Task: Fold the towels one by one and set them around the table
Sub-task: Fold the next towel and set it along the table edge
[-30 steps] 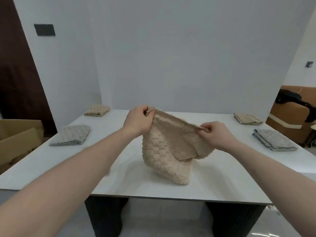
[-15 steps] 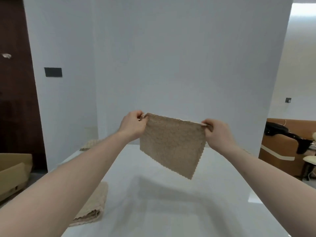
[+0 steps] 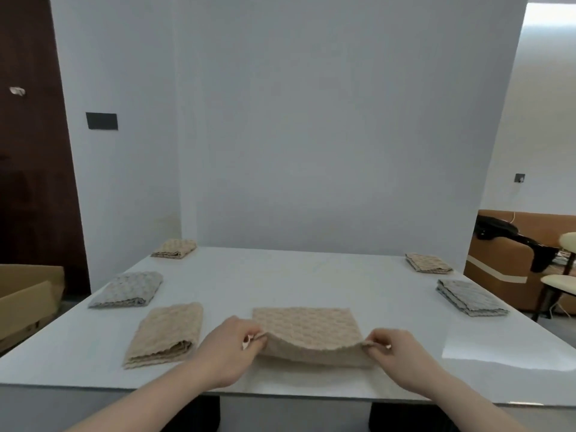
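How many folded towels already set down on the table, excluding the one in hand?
5: beige near left, grey mid left, beige far left, beige far right, grey mid right. None seem hidden.

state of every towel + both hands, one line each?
beige towel in hand: spread flat, near edge lifted
left hand: pinches its near left corner
right hand: pinches its near right corner
near-left beige towel: folded
left grey towel: folded
far-left beige towel: folded
far-right beige towel: folded
right grey towel: folded
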A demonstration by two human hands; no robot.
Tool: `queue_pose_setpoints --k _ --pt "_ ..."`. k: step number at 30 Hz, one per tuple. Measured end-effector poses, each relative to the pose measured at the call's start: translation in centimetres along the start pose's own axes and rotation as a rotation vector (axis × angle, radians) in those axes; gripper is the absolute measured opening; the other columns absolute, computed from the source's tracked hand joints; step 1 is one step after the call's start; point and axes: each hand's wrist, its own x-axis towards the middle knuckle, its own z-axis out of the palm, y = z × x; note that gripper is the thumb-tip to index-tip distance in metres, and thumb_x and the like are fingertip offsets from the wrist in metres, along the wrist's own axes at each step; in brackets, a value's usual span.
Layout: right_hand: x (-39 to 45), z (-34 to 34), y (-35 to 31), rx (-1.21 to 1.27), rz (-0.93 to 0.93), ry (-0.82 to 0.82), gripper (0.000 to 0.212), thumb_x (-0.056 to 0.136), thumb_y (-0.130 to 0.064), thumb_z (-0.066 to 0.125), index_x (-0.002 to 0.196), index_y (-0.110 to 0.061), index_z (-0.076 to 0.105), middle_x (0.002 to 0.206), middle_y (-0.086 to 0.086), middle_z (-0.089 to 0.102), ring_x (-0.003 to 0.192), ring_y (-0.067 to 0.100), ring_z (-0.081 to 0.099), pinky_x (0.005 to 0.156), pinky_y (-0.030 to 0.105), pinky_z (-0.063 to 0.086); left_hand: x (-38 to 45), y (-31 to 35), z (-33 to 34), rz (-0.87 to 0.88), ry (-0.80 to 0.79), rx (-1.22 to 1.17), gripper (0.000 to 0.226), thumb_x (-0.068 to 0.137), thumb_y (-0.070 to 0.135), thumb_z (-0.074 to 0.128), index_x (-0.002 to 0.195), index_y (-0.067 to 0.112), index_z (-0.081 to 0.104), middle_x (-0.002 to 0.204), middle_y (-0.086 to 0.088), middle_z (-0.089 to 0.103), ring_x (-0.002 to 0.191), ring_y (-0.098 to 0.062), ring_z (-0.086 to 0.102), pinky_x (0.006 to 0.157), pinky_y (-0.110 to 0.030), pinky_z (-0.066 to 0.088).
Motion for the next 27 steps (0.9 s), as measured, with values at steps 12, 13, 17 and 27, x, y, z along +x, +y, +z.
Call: queue_pose_setpoints --k 12,13,17,27 --pt "-3.2 4.4 1.5 0.183 0.165 0.017 0.016 0.072 -0.013 0.066 0.063 -0.025 0.061 0.067 -0.013 0.061 0.065 0.002 0.053 0.065 0.022 0.041 -3.2 -1.8 5.1 -0.180 0.069 -0.288 0.045 0.098 0.047 0.059 0.068 0.016 0.044 0.057 0.008 0.043 0.057 -0.007 0.041 0.061 -0.031 0.032" --pt "-3.2 4.5 1.7 0.176 0.163 0.023 0.015 0.072 -0.013 0.066 0.065 -0.025 0.063 0.070 -0.012 0.063 0.067 0.002 0.056 0.065 0.021 0.043 -3.1 -1.8 5.5 -0.179 0.087 -0.254 0.046 0.097 0.048 0.059 0.069 0.014 0.045 0.058 0.008 0.046 0.059 -0.008 0.044 0.061 -0.030 0.034" --pt "-2.7 4.9 2.2 0.200 0.176 0.023 0.021 0.074 -0.009 0.064 0.068 -0.029 0.068 0.076 -0.008 0.069 0.070 0.003 0.060 0.066 0.018 0.045 -2.9 -1.8 5.7 -0.160 0.072 -0.264 0.046 0.099 0.042 0.058 0.068 0.011 0.045 0.059 0.008 0.047 0.060 -0.007 0.045 0.061 -0.028 0.033" --pt "1.1 4.7 3.5 0.577 0.200 0.144 0.014 0.087 -0.002 0.074 0.089 -0.016 0.076 0.078 -0.003 0.078 0.075 0.009 0.068 0.073 0.019 0.050 2.8 -5.1 4.8 -0.303 -0.076 -0.715 0.031 0.099 0.026 0.066 0.076 0.006 0.064 0.070 -0.004 0.054 0.058 -0.009 0.050 0.056 -0.022 0.040"
